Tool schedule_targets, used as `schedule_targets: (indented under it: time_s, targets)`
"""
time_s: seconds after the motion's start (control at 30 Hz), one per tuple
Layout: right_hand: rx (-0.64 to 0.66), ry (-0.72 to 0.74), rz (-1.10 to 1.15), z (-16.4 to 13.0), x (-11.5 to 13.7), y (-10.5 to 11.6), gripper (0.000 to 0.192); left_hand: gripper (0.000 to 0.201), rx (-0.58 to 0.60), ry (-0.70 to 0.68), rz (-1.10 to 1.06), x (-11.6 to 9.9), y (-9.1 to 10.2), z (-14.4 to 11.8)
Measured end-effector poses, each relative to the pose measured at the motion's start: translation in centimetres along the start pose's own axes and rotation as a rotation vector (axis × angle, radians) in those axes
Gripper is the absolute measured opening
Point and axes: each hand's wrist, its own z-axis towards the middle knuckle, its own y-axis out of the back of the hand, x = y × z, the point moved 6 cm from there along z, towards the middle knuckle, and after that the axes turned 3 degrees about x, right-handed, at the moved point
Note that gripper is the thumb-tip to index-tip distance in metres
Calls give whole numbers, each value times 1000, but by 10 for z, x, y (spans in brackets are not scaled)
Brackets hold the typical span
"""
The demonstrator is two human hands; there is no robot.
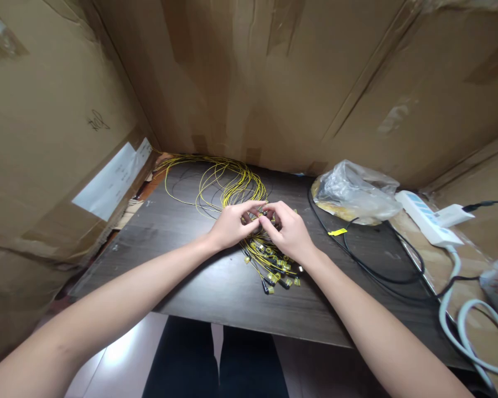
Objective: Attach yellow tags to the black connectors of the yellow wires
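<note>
Both hands, pinching yellow cables between them

I count two hands, my left hand and right hand, one bundle of yellow wires, one plastic bag, one power strip, one black cable and one table.

Makeshift packing workstation: cardboard boxes walling a dark desk, power strip
</note>
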Motion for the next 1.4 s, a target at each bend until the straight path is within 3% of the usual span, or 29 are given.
schedule_targets:
  time_s: [0.17, 0.37, 1.03, 1.27, 1.4]
  targets:
    - [67, 40, 9, 1, 2, 0, 16, 51, -4, 32, 5, 4, 0, -1]
    - [102, 23, 25, 1, 1, 0, 17, 47, -18, 39, 26, 5, 3, -1]
    - [45, -10, 63, 1, 0, 0, 15, 30, -22, 34, 16, -2, 2, -1]
    - [0, -55, 200, 3, 5, 6, 21, 35, 16, 3, -44, -4, -1, 0]
    - [-59, -76, 262, 5, 4, 14, 24, 36, -43, -6, -42, -3, 3, 0]
